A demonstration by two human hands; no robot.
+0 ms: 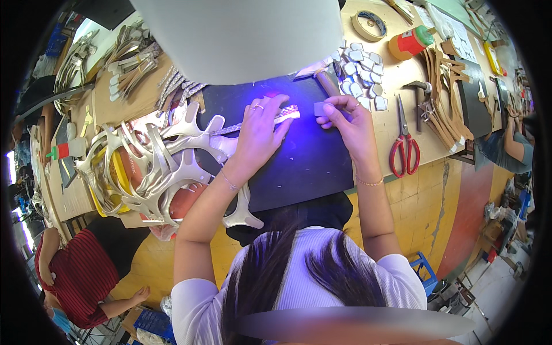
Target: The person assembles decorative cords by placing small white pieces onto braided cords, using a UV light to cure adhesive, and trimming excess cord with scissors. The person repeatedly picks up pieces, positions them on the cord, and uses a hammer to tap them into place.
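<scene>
My left hand (pixel 260 133) is closed around a braided, silvery strap (pixel 230 129), whose pale end sticks out past the fingers. Opposite it, my right hand (pixel 352 127) pinches a small pale grey tab (pixel 319 109) between thumb and fingertips. The strap end and the tab are apart. Both hands are over a black mat (pixel 305 172), lit by violet light. Silver cut-out strap pieces (pixel 187 131) lie heaped beside my left forearm. Beyond my right hand are a hammer (pixel 326 82) and a pile of similar small tabs (pixel 363 68).
A white rounded fixture (pixel 241 37) overhangs the far side. Red-handled scissors (pixel 405 149), an amber bottle (pixel 409 43), a tape roll (pixel 369 26) and brown straps (pixel 440 112) lie to the right. Leftward are another bottle (pixel 68 149) and a person in a red striped top (pixel 75 276).
</scene>
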